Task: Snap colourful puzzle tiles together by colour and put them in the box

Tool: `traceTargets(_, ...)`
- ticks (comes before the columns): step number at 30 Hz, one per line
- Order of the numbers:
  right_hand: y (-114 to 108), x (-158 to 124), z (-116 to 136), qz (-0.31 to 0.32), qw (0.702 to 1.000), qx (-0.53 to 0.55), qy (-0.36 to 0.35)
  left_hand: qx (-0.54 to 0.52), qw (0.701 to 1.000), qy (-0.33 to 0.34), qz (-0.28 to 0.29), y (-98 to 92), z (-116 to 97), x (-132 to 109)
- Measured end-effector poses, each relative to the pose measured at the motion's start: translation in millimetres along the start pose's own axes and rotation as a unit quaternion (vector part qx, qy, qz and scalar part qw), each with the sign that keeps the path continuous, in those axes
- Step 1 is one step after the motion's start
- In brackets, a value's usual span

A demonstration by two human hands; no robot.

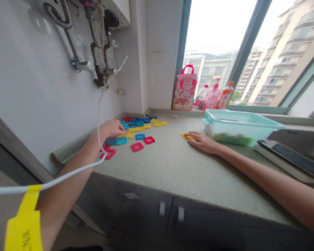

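Note:
My left hand reaches into a spread of toothed plastic building squares by the wall. Its fingers are bent together at the edge of a yellow building square; the fingertips are partly hidden. Farther right, my right hand rests low on the counter, its fingers curled over another yellow building square. Near the left hand lie a light blue square, a blue square, and red squares. Behind them is a row of yellow squares and a blue heap.
A turquoise plastic bin with green and red contents stands behind my right forearm. A phone lies on a white object beside the sink. Bottles and a pink bag line the windowsill. A white cable crosses before my left arm.

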State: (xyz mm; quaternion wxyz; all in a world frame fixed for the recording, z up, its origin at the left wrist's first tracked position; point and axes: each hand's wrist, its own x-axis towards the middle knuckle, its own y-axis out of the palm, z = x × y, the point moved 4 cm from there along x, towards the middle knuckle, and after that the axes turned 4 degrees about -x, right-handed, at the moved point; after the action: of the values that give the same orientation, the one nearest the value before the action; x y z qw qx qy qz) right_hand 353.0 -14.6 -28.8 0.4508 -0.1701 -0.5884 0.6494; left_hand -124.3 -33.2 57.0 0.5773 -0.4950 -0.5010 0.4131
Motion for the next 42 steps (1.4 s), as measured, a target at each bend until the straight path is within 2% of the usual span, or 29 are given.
traceTargets(4, -0.1, 0.1, 0.0, -0.002, 1.0, 0.002, -0.001, 0.021, 0.999, 0.024, -0.009, 1.4, -18.6, -0.8)
traceTargets(13, -0.2, 0.6, 0.8, -0.002, 1.0, 0.009, -0.001, -0.01, 0.996, 0.09, -0.019, 9.4, -58.0, -4.6)
traceTargets(18, 0.4, 0.9, 0.9, -0.001, 1.0, 0.006, -0.001, 0.023, 0.99, 0.141, -0.013, 15.0, -79.1, -7.4)
traceTargets(21, 0.2, 0.8, 1.8, -0.001, 1.0, 0.0, -0.001, 0.007, 0.983, 0.183, -0.001, 17.3, -91.1, -10.5)
traceTargets(27, -1.0, 0.8, 5.3, -0.003, 1.0, -0.007, -0.004, -0.055, 0.955, 0.293, 0.013, 18.7, -111.1, -18.0)
traceTargets(31, -1.7, 1.0, 6.1, -0.003, 1.0, -0.008, -0.002, -0.123, 0.918, 0.376, 0.022, 19.7, -122.4, -21.9)
traceTargets(34, -2.8, 0.9, 7.1, -0.001, 1.0, -0.01, -0.005, -0.202, 0.886, 0.418, 0.004, 15.8, -125.0, -22.7)
traceTargets(37, -3.7, 0.8, 7.8, -0.005, 1.0, -0.003, -0.007, -0.245, 0.871, 0.427, -0.014, 11.2, -121.5, -20.8)
traceTargets(39, -3.3, 0.9, 7.7, -0.009, 1.0, 0.001, -0.009, -0.244, 0.871, 0.425, -0.018, 9.5, -116.5, -18.9)
traceTargets(42, -1.6, 1.2, 5.9, -0.013, 1.0, -0.004, -0.008, -0.21, 0.892, 0.4, -0.026, 10.3, -102.7, -14.2)
